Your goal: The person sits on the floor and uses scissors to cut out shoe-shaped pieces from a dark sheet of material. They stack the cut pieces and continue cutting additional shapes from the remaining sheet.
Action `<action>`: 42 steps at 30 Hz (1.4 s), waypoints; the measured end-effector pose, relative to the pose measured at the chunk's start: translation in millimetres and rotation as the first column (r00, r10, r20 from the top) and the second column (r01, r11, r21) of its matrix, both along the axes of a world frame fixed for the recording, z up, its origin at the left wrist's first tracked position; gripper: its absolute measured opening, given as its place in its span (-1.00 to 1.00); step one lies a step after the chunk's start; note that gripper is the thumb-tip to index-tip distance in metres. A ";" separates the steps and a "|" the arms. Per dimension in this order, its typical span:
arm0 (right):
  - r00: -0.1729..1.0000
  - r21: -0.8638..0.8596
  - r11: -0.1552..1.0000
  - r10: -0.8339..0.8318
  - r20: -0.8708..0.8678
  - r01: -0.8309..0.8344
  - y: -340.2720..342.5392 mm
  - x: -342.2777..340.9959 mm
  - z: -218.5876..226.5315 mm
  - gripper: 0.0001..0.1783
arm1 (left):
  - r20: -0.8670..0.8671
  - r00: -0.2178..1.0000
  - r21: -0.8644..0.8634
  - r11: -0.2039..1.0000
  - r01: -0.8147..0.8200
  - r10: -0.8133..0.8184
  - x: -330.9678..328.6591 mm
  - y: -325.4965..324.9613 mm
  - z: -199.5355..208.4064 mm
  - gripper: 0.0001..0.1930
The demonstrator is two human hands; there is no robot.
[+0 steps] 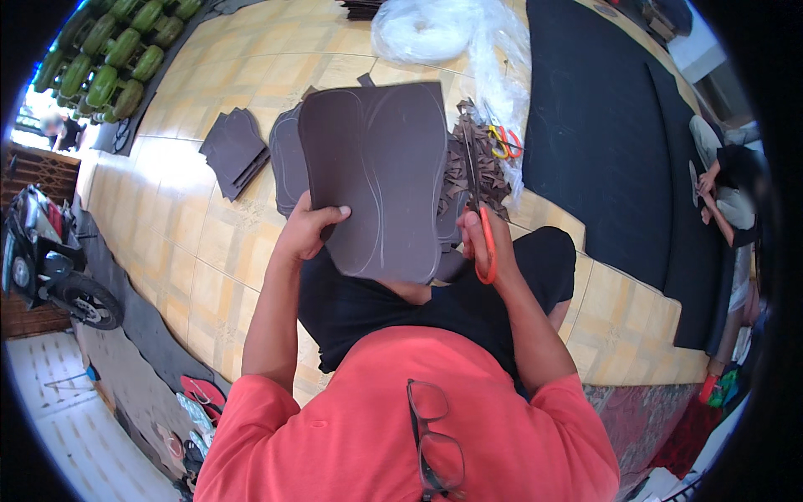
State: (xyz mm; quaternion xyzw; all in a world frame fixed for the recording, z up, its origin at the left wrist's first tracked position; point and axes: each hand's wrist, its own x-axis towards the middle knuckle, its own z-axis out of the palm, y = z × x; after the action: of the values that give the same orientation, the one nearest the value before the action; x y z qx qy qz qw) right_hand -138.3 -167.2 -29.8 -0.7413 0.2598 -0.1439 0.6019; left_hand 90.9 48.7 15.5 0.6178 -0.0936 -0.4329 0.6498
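My left hand [311, 226] grips the lower left edge of a dark brown sheet [410, 167], thumb on top. Pale curved outlines shaped like shoe soles are drawn on the sheet. In my right hand [485, 234] is a pair of scissors [487, 255] with orange handles, its blades pointing away from me beside the sheet's right edge. Behind the blades lies a heap of brown offcuts [489, 180]. More brown pieces [288, 159] lie on the floor partly under the sheet's left side.
A stack of cut brown pieces [236, 152] lies on the tiled floor at left. Yellow-and-red-handled scissors [506, 144] rest by the offcuts. Clear plastic wrap [427, 33] is at the back, a long black sheet [602, 125] at right. Another person [736, 188] sits at far right; a motorcycle [54, 259] stands at left.
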 end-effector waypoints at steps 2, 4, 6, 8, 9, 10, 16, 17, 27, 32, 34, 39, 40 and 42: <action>0.999 -0.044 0.998 -0.039 0.000 0.039 -3.2 5.8 2.2 -0.62 | -0.008 0.998 0.043 0.997 0.057 -0.056 -3.9 2.2 -2.0 -0.46; 0.998 -0.145 0.989 -0.033 0.055 0.041 -7.6 9.0 4.5 -0.65 | -0.001 0.996 0.076 0.993 0.085 -0.086 -9.9 2.0 2.4 -0.43; 0.996 -0.201 0.978 -0.029 0.081 0.045 -10.1 10.0 8.8 -0.67 | -0.021 0.995 0.123 0.988 0.095 -0.093 -13.9 3.2 2.4 -0.40; 0.997 -0.215 0.975 -0.031 0.077 0.047 -11.2 10.1 14.8 -0.68 | -0.031 0.995 0.144 0.984 0.102 -0.099 -15.9 3.1 1.9 -0.38; 0.996 -0.252 0.967 -0.026 0.089 0.047 -11.3 10.1 17.2 -0.67 | -0.032 0.994 0.142 0.984 0.105 -0.101 -16.2 2.9 1.4 -0.37; 0.995 -0.288 0.957 -0.019 0.100 0.047 -11.3 10.0 19.4 -0.66 | -0.032 0.994 0.141 0.984 0.107 -0.104 -16.2 2.9 1.2 -0.36; 0.992 -0.351 0.931 -0.067 0.109 0.101 -5.6 7.8 23.3 -0.60 | -0.060 0.989 0.157 0.977 0.143 -0.135 -13.6 5.1 0.3 -0.34; 0.995 -0.358 0.930 -0.058 0.084 0.084 -6.5 6.6 24.8 -0.59 | -0.062 0.989 0.155 0.977 0.144 -0.136 -13.1 5.8 2.3 -0.34; 0.998 -0.211 0.977 0.020 0.053 -0.008 -10.1 -4.6 16.3 -0.49 | -0.077 0.988 0.152 0.978 0.141 -0.130 -0.7 12.0 -4.6 -0.33; 0.999 -0.229 0.972 0.044 -0.014 -0.046 -13.0 -7.5 10.5 -0.48 | -0.077 0.985 0.157 0.974 0.163 -0.152 -0.1 13.3 -6.9 -0.34; 1.000 -0.206 0.978 0.023 0.005 -0.022 -9.7 -7.3 6.0 -0.49 | -0.088 0.981 0.150 0.971 0.187 -0.176 0.8 16.1 -7.1 -0.34; 0.997 -0.107 0.992 -0.074 -0.031 0.070 -13.4 -10.5 -23.2 -0.48 | -0.015 0.992 0.197 0.972 0.125 -0.124 9.6 18.8 -8.4 -0.37; 0.989 -0.014 0.995 -0.103 -0.105 0.102 -12.0 -14.9 -16.7 -0.48 | 0.016 0.995 0.217 0.972 0.093 -0.099 14.7 20.1 -8.9 -0.38; 0.970 0.104 0.981 -0.144 -0.197 0.167 -10.6 -20.6 -18.5 -0.48 | 0.022 1.000 0.174 0.985 0.012 -0.016 44.4 33.5 -28.8 -0.37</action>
State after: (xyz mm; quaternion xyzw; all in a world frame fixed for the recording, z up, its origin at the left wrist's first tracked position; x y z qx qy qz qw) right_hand -158.9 -177.8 -48.3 -0.6916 0.3811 -0.1038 0.6047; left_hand 135.3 82.2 -13.3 0.6765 -0.0671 -0.4369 0.5890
